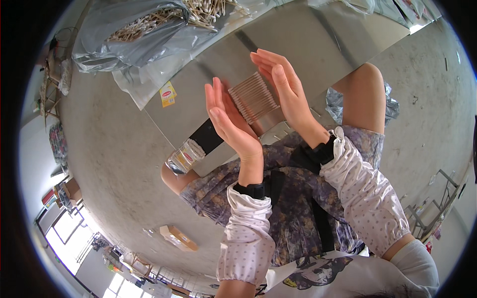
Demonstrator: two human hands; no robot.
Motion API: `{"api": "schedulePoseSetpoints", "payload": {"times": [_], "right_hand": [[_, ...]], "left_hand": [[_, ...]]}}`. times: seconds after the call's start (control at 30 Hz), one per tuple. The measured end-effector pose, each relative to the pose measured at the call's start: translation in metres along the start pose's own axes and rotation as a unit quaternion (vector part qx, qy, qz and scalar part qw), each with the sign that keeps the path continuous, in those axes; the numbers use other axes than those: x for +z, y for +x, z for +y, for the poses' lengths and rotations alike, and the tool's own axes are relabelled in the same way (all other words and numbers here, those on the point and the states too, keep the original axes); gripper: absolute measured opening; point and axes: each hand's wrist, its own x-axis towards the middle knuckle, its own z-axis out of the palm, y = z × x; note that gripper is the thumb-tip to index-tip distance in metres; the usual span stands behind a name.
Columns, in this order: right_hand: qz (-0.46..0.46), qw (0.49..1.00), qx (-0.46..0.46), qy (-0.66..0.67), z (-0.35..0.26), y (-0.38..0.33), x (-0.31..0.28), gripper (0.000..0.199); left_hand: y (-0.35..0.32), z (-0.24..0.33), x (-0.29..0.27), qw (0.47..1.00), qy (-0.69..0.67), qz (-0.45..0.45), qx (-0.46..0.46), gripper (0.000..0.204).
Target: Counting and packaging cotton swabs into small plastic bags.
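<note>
A flat row of cotton swabs lies side by side above the grey metal tabletop, their white tips lined up along two edges. My left hand stands at the row's left side, its fingers stretched out and partly smeared by motion. Along the right side is my right hand, also flat, with its palm turned toward the left one. Both hands flank the swabs; whether the palms touch them I cannot tell. A few loose swabs show beside my right wrist.
At the far left, a grey plastic bag holds a heap of loose swabs. A yellow printed packet lies near the table's left edge. Closer to me are a filled clear pack and a black strip. A cardboard box rests on the floor.
</note>
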Motion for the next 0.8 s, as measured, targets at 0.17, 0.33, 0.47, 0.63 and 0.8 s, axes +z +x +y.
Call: {"api": "schedulePoseSetpoints", "payload": {"times": [0.17, 0.33, 0.47, 0.63, 0.8], "right_hand": [[0.013, 0.999, -0.033, 0.002, 0.001, -0.006, 0.005, 0.049], [0.016, 1.0, -0.022, 0.015, 0.002, -0.004, 0.007, 0.051], [0.019, 0.999, -0.017, 0.024, 0.0, 0.0, 0.008, 0.052], [-0.006, 1.0, -0.007, -0.006, 0.0, 0.002, 0.004, 0.053], [-0.015, 1.0, -0.001, -0.011, -0.001, 0.0, 0.004, 0.053]], "left_hand": [[-0.008, -0.007, 0.006, 0.999, -0.009, 0.026, 0.02, 0.075], [-0.005, -0.008, 0.009, 0.999, 0.007, 0.017, 0.032, 0.074], [0.002, -0.006, 0.005, 0.999, 0.001, 0.024, 0.031, 0.074], [0.007, -0.003, 0.004, 1.0, -0.001, 0.004, 0.017, 0.074], [0.004, -0.004, 0.0, 1.0, 0.017, -0.017, 0.015, 0.067]]}}
